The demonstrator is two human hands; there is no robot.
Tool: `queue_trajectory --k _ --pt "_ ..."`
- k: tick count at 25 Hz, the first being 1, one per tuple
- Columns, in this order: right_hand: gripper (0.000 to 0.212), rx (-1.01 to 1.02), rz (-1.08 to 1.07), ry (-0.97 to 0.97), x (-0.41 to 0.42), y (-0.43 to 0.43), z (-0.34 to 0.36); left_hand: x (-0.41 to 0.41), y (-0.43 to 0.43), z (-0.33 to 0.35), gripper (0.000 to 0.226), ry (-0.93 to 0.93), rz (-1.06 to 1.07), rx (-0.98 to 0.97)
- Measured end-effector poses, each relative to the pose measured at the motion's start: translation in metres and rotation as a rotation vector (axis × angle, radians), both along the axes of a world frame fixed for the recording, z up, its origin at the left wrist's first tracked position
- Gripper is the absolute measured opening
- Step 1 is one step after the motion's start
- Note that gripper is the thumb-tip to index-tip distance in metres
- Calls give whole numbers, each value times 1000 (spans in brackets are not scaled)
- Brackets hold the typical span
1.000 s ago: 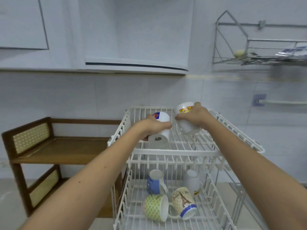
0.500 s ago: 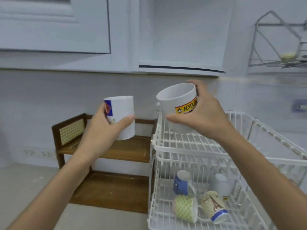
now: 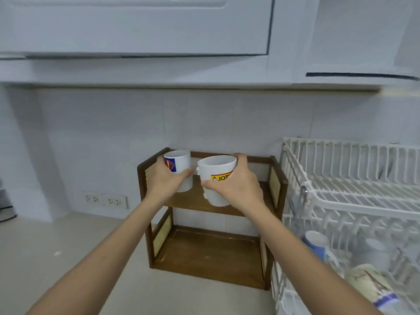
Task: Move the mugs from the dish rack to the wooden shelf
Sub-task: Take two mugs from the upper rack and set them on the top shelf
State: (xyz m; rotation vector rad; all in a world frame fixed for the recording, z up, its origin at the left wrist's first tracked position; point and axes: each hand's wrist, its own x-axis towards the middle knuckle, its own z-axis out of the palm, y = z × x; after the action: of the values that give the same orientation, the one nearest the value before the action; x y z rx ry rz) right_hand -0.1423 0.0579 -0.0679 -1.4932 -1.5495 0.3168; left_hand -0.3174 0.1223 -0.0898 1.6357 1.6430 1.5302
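My left hand (image 3: 167, 181) grips a white mug with a red and blue logo (image 3: 179, 163), held upright over the left part of the wooden shelf's top board. My right hand (image 3: 238, 186) grips a white mug with a yellow label (image 3: 216, 176), also upright, over the middle of that board. The two mugs are side by side and nearly touching. The brown wooden shelf (image 3: 213, 251) has two levels with nothing standing on the lower one. The white dish rack (image 3: 354, 196) stands at the right, with a blue mug (image 3: 316, 244), a white mug (image 3: 375, 253) and a patterned mug (image 3: 372, 285) on its lower tier.
The shelf and rack stand on a pale counter (image 3: 68, 258) against a white tiled wall. Wall sockets (image 3: 105, 200) sit left of the shelf. White cabinets (image 3: 136, 26) hang overhead. A dark object (image 3: 4, 205) shows at the far left edge.
Both hands lifted a mug each out of the rack's upper tier and carried them left to the shelf's top board. The view has swung left with them.
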Motion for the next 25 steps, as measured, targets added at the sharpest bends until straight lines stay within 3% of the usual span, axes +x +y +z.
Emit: queue_trajectory --k 6,13,20,25 --pt "101 -132 -173 105 -22 85 -41 -16 56 -30 75 52 -1 -27" --pt "99 -131 -299 181 -39 133 -64 -20 103 -50 80 17 -20 -61" --pt "104 -86 -128 190 -34 139 -72 -12 108 -70 79 21 9 -10" --pt "102 -81 11 208 -23 130 -82 -20 108 -78 77 99 -113 -1"
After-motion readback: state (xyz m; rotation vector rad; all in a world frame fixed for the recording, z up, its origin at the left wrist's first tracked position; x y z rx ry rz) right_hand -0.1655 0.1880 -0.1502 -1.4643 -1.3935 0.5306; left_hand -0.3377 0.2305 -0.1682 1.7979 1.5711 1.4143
